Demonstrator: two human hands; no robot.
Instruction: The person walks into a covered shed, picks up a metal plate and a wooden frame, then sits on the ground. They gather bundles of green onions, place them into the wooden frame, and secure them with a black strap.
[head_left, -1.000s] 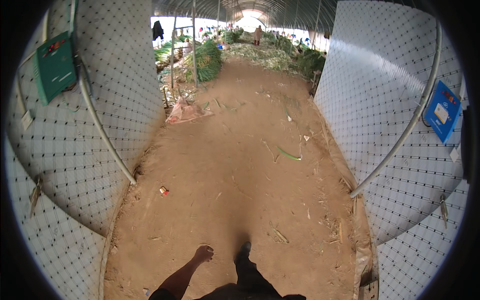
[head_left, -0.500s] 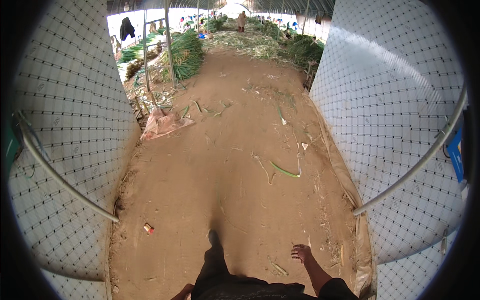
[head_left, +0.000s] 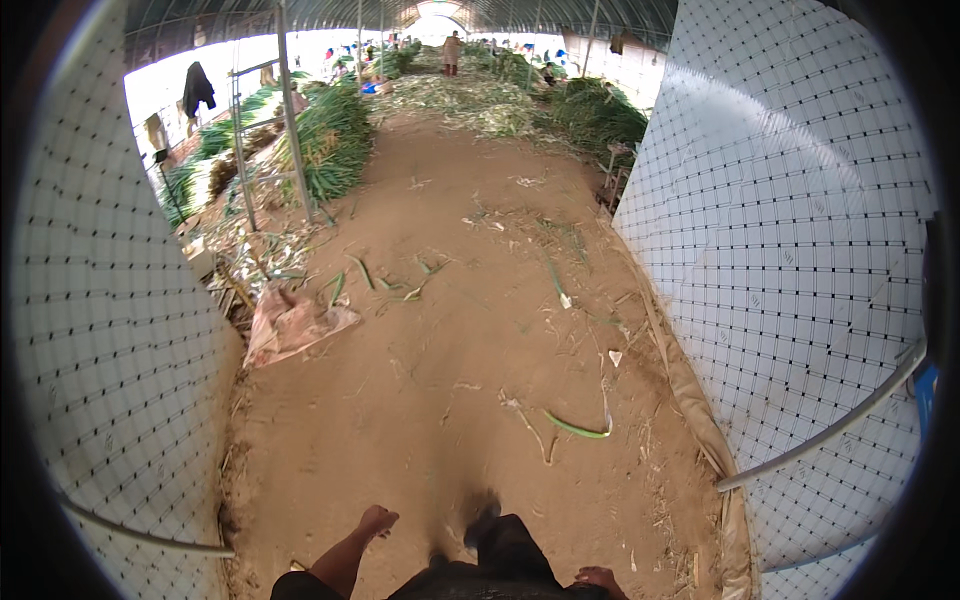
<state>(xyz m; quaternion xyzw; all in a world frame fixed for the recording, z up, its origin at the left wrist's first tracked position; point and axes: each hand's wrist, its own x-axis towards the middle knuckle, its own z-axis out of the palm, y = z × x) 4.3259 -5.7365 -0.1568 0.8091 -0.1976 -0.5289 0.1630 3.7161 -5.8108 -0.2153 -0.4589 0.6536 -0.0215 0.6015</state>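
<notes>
- The left hand [head_left: 378,520] hangs low at the near edge on a bare forearm, fingers loosely curled and gripping nothing; it hovers over the bare dirt path [head_left: 470,330], touching none of it.
- The right hand [head_left: 600,577] only peeks in at the near right edge, so whether it is open or closed cannot be told; a dark shoe [head_left: 483,523] steps forward between the two hands.
- The path runs far up the middle of a long arched greenhouse tunnel; white quilted walls [head_left: 790,250] with a grid of dark stitches rise on left and right, a grey metal pipe [head_left: 820,436] slanting across the right one.
- A loose green leek leaf [head_left: 577,430] lies right of centre, nearest the hands yet well apart from them; a crumpled pinkish sack [head_left: 290,323] lies left; heaps of green leeks [head_left: 335,140] flank the far path.
</notes>
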